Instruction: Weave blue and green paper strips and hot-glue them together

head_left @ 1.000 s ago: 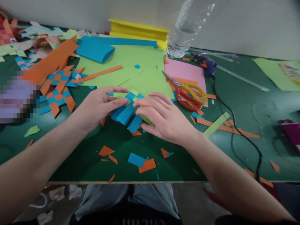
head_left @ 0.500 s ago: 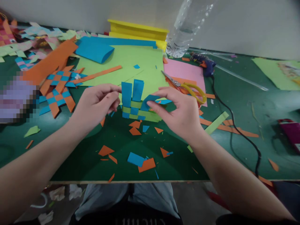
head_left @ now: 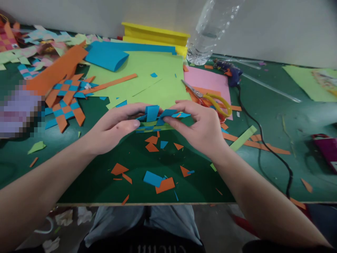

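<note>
A small woven piece of blue and light-green paper strips [head_left: 152,121] is held a little above the green table [head_left: 110,154] at the centre. My left hand [head_left: 116,126] pinches its left side, fingers pressed together on the strips. My right hand [head_left: 202,126] pinches a blue strip end on its right side. Several blue strip ends stick up and out from the weave between my fingertips. Orange and blue paper scraps [head_left: 155,144] lie on the table just below it.
Yellow-and-red scissors [head_left: 210,102] lie on pink paper [head_left: 207,79] to the right. A light-green sheet [head_left: 147,77], blue paper [head_left: 107,56], an orange-blue woven piece [head_left: 65,98], a clear bottle [head_left: 207,35], a glue gun [head_left: 229,70] with black cord [head_left: 263,140], and scraps [head_left: 158,181] near the front edge.
The woven piece was pressed flat, then lifted with blue strips upright. Now the strips are folded down and both hands have closed in on the weave.
</note>
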A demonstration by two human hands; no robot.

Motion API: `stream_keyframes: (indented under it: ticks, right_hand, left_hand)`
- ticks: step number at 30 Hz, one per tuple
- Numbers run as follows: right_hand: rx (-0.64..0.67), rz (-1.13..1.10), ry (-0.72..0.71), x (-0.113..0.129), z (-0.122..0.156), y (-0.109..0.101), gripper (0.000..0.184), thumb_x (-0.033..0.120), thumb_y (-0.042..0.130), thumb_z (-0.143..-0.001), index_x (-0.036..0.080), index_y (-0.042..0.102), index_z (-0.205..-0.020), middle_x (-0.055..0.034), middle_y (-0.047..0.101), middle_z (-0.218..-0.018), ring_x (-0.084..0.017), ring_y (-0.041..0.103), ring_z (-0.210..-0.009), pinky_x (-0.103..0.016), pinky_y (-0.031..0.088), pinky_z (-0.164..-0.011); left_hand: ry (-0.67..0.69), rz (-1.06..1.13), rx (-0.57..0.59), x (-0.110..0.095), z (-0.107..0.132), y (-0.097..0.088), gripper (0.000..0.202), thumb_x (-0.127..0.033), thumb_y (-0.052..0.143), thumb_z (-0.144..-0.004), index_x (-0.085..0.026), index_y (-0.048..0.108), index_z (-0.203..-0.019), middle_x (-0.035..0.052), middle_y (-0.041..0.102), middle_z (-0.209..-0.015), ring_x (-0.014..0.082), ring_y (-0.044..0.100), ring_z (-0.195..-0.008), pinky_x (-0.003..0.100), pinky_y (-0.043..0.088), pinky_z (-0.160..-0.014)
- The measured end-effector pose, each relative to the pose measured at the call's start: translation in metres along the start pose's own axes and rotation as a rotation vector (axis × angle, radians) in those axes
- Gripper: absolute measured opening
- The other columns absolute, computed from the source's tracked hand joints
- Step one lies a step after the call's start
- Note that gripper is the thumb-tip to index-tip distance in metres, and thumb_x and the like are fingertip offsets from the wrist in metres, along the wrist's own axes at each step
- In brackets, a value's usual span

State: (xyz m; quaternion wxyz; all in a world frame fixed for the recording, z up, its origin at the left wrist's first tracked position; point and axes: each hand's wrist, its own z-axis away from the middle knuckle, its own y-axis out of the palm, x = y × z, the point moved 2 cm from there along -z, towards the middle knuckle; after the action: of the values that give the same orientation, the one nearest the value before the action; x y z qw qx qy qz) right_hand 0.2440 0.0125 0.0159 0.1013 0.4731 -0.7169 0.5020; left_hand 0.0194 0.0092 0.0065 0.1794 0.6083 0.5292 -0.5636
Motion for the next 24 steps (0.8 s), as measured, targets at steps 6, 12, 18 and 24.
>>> stream_keyframes:
  ticks: [6, 12, 18, 24]
  right_hand:
    - [0.012, -0.020, 0.006, 0.001, 0.000, 0.001, 0.010, 0.033, 0.071, -0.089, 0.023, 0.073, -0.089, -0.0008, 0.075, -0.090, -0.023, 0.072, -0.094, -0.038, 0.056, -0.086]
    - [0.005, -0.059, -0.002, -0.001, -0.001, 0.003, 0.010, 0.033, 0.072, -0.088, 0.023, 0.074, -0.087, 0.0009, 0.075, -0.086, -0.020, 0.070, -0.087, -0.039, 0.055, -0.089]
    - [0.059, -0.209, -0.020, 0.002, -0.001, 0.008, 0.010, 0.031, 0.074, -0.087, 0.021, 0.075, -0.088, 0.0016, 0.076, -0.085, -0.015, 0.070, -0.080, -0.035, 0.056, -0.086]
    - [0.105, -0.206, 0.041, 0.007, -0.002, 0.005, 0.016, 0.035, 0.075, -0.085, 0.020, 0.077, -0.091, -0.0010, 0.078, -0.088, -0.018, 0.074, -0.087, -0.031, 0.058, -0.080]
  left_hand:
    - [-0.053, 0.213, -0.076, 0.001, -0.001, 0.000, 0.032, -0.044, 0.053, -0.101, -0.030, 0.071, -0.124, 0.0017, 0.073, -0.128, 0.0274, 0.068, -0.118, 0.040, 0.058, -0.101]
    - [-0.053, 0.209, -0.114, -0.002, -0.003, 0.001, 0.037, -0.053, 0.065, -0.094, -0.029, 0.071, -0.121, -0.0022, 0.076, -0.118, 0.0218, 0.071, -0.111, 0.030, 0.060, -0.093]
    - [0.037, -0.172, -0.186, -0.013, -0.006, 0.004, 0.018, -0.038, 0.082, -0.082, -0.025, 0.074, -0.091, -0.0003, 0.078, -0.096, 0.0193, 0.073, -0.085, 0.030, 0.060, -0.073]
    - [0.046, -0.274, -0.195, -0.016, -0.005, 0.007, 0.017, -0.038, 0.073, -0.090, -0.025, 0.072, -0.079, -0.0004, 0.077, -0.087, 0.0193, 0.072, -0.082, 0.033, 0.058, -0.077]
